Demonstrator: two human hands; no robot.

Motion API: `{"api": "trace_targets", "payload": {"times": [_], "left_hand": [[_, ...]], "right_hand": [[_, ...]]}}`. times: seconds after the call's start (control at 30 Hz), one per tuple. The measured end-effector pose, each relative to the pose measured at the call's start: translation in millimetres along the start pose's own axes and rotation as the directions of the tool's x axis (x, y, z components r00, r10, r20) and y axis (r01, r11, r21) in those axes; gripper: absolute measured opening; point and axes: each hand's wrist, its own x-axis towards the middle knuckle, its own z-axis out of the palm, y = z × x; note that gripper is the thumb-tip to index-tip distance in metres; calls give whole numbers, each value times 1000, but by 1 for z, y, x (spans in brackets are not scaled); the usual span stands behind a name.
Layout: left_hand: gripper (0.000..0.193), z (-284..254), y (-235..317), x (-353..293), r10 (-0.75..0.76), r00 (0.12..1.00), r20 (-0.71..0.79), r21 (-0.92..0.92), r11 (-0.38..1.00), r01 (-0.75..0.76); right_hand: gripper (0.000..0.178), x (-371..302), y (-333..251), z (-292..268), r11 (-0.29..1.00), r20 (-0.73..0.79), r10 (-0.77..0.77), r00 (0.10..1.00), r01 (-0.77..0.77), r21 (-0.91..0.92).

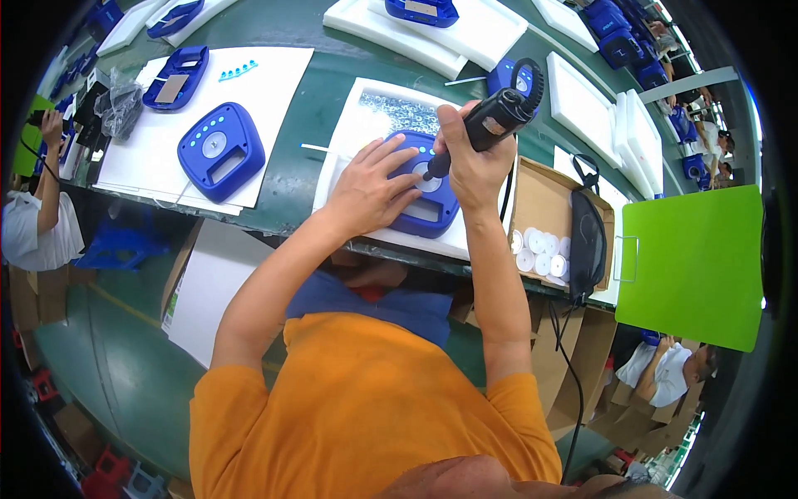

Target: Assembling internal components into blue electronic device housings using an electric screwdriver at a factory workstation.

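Observation:
My right hand (478,170) is wrapped round a black electric screwdriver (497,119), tilted with its tip down at the white disc (430,181) in the middle of a blue plastic housing (426,221). My left hand (371,185) lies on the left part of that housing, its fingers spread and reaching close to the screwdriver tip. The housing rests on a white foam tray (331,170), on the table in front of me. Many small metal screws (399,112) lie in the tray's far part, just beyond the housing.
At left, a second blue housing (220,154), an open blue shell (179,76) and small blue pieces (238,71) lie on white board. A cardboard box (539,200) of white discs (542,252), a black bag (587,241) and a green panel (690,266) stand right. People work nearby.

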Motion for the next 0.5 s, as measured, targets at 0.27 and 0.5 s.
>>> {"api": "trace_targets", "payload": {"times": [0.27,0.5], "left_hand": [[23,2,3,2,-3,1000,14,1,1000,3],[24,1,-3,-3,-15,1000,19,42,999,14]], "right_hand": [[40,1,-4,-7,998,39,30,999,-32,51],[28,6,-36,-31,989,-171,-61,983,83,121]]}}
